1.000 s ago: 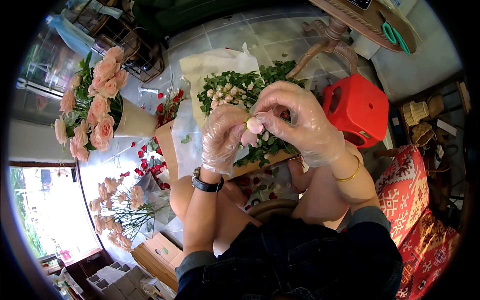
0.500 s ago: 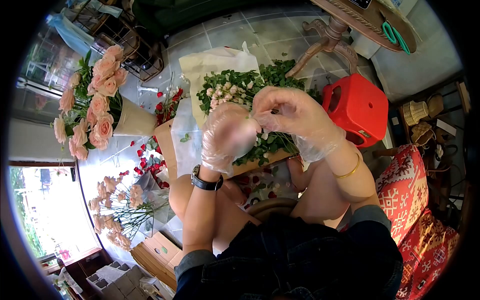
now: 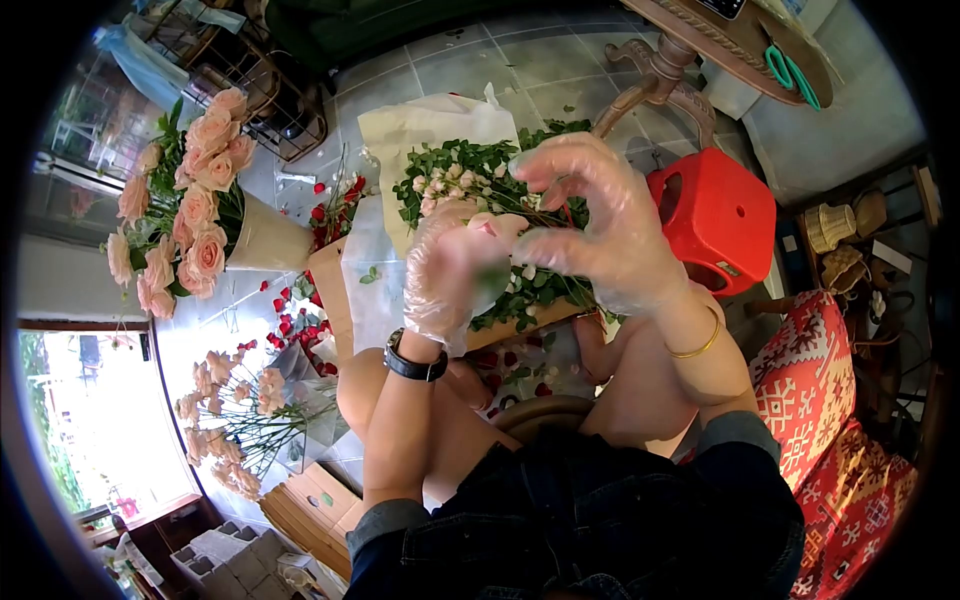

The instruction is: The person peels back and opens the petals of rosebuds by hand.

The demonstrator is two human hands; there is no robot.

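Note:
Clear plastic gloves cover both hands. My left hand point(image 3: 438, 275), with a black watch at the wrist, is closed around a pale pink rose point(image 3: 492, 226); the bloom shows above the fingers, partly blurred, with a green blur below it. Just to the right is my right hand point(image 3: 600, 220), its thumb and fingers spread in a C shape with nothing visible between them. Behind the hands lies a heap of leafy stems point(image 3: 545, 290) with a cluster of small pale pink roses point(image 3: 462, 182), on pale wrapping paper point(image 3: 385, 135).
A bucket point(image 3: 272, 235) of large pink roses point(image 3: 205, 250) stands at left, with more peach roses point(image 3: 215, 390) below it. Red petals point(image 3: 290, 330) litter the tiled floor. At right are a red plastic stool point(image 3: 735, 210), a carved table leg point(image 3: 655, 90) and a patterned red cushion point(image 3: 815, 400).
My right hand has opened from a pinch at the rose and drawn slightly away. More of the pink bloom now shows in my left hand, which has barely moved.

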